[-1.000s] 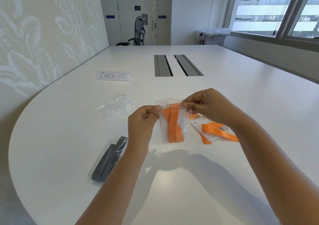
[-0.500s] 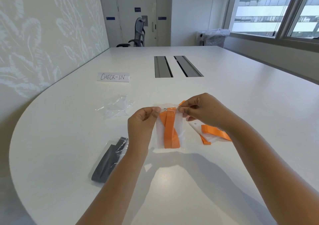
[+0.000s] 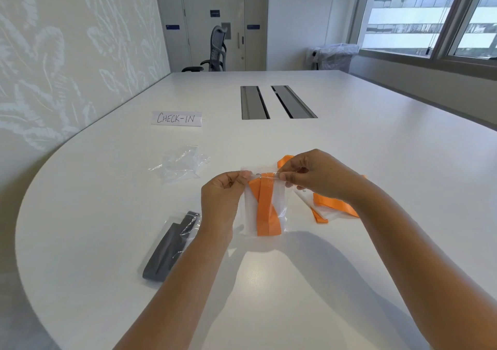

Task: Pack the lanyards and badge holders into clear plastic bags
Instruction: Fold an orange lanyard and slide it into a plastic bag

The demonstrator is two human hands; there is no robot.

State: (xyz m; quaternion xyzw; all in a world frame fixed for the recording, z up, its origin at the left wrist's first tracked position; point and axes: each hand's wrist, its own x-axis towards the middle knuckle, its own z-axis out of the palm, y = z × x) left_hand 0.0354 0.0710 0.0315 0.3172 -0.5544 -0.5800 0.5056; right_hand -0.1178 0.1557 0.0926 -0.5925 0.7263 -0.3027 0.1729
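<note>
Orange lanyard (image 3: pixel 266 210) inside clear bag (image 3: pixel 281 202)

Just one camera here, worn on the person's head, wide-angle, looking forward and down along the white table (image 3: pixel 349 140). Both forearms come in from 6 o'clock, hands close under the lens around center frame. Far end of the room sits at 12 o'clock, window (image 3: pixel 430 13) up at 2 o'clock.

orange lanyard (image 3: pixel 266 204), grey lanyard (image 3: pixel 168 250), white table (image 3: pixel 376 161)
</note>
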